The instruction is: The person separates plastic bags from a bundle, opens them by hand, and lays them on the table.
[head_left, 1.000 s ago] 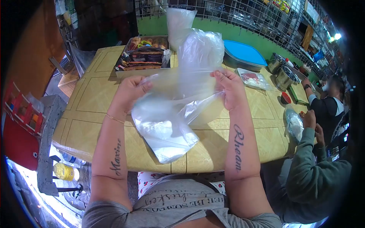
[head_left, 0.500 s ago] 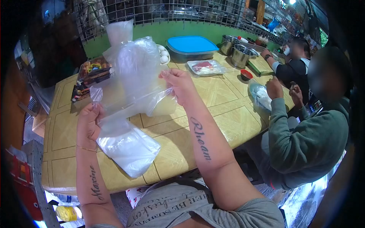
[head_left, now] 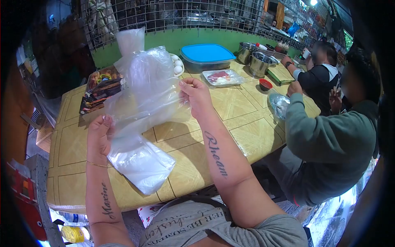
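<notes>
My left hand (head_left: 100, 132) pinches one edge of a thin clear plastic bag (head_left: 142, 113). On the other side, my right hand (head_left: 198, 98) grips the same bag between thumb and fingers, so it stretches between both hands above the table. A stack of flat plastic bags (head_left: 142, 164) lies on the table just below my left hand. Behind the held bag stands a bulky clear plastic wrapping (head_left: 150, 68), and what is inside cannot be made out. A see-through tall plastic roll or cup stack (head_left: 131, 41) stands further back.
On the yellow table (head_left: 210, 164) are a bowl of eggs (head_left: 177, 68), a blue-lidded container (head_left: 207, 53), a wrapped tray (head_left: 222, 77), steel pots (head_left: 259, 65) and a small red bowl (head_left: 265, 85). Two people sit along the right side; the nearer wears a green sleeve (head_left: 325, 129).
The bag between my hands has shifted and now spreads more evenly between them. The nearer person's far hand has risen with fingers spread.
</notes>
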### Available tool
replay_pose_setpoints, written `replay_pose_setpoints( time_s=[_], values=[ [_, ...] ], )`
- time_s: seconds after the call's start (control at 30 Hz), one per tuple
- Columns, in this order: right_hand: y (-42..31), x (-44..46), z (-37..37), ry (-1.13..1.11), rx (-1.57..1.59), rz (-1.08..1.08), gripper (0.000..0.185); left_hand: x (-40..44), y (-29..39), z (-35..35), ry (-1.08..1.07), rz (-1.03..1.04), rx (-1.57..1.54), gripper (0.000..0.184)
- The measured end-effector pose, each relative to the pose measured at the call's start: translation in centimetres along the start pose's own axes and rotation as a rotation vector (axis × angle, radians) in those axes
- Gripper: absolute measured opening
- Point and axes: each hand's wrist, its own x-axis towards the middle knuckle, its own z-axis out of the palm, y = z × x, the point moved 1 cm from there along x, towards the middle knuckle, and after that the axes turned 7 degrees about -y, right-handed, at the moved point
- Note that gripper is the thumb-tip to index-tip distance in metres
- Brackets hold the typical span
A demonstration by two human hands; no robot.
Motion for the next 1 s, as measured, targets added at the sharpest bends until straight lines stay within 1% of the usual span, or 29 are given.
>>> replay_pose_setpoints(
  time_s=[0.13,0.23,0.33,0.43,0.53,0.63,0.7,0.77,0.8,0.83,0.87,0.93,0.97,1.0],
  values=[
    [0.2,0.2,-0.2,0.096,0.078,-0.002,0.017,0.1,-0.2,-0.2,-0.047,0.028,0.048,0.012],
    [0.1,0.1,-0.4,0.115,0.115,-0.008,0.019,0.1,-0.2,-0.3,-0.066,0.028,0.081,0.011],
    [0.1,0.1,-0.5,0.139,0.064,-0.001,0.019,0.0,0.0,0.0,-0.071,0.02,0.086,0.012],
    [-0.3,0.1,-0.3,0.177,-0.112,-0.028,0.021,0.0,0.1,0.2,-0.077,0.026,0.095,0.012],
    [-0.3,0.1,-0.7,0.287,-0.684,-0.254,0.021,0.0,0.2,0.1,-0.074,0.018,0.124,0.011],
    [-1.7,-1.2,0.6,0.526,-1.297,-0.887,0.018,-0.2,0.3,0.2,-0.066,-0.022,0.118,0.009],
    [-1.9,-1.9,2.0,0.45,-1.211,-0.991,0.015,-0.4,0.5,0.8,-0.067,-0.04,0.125,0.006],
    [-0.6,-2.7,4.0,0.144,-1.001,-0.794,0.015,0.5,-1.1,0.2,-0.019,-0.012,0.191,0.005],
    [-0.5,-3.7,5.4,-0.024,-0.862,-0.766,0.015,0.2,-0.9,0.6,-0.07,-0.01,0.151,0.006],
    [-0.4,-5.1,6.7,-0.171,-0.843,-0.691,0.019,-0.4,-0.5,1.2,-0.117,-0.035,0.123,0.008],
    [-0.6,-5.9,8.0,-0.316,-0.822,-0.604,0.023,-0.4,0.3,2.4,-0.115,-0.021,0.108,0.008],
    [0.0,-6.9,9.7,-0.508,-0.814,-0.593,0.035,-1.6,0.6,4.4,-0.106,-0.035,0.085,0.01],
    [0.7,-7.6,10.4,-0.603,-0.801,-0.57,0.041,-1.3,0.3,4.4,-0.173,-0.046,0.074,0.013],
    [1.3,-8.0,10.8,-0.604,-0.78,-0.6,0.043,-1.7,0.0,4.5,-0.148,-0.068,0.007,0.014]
  ],
)
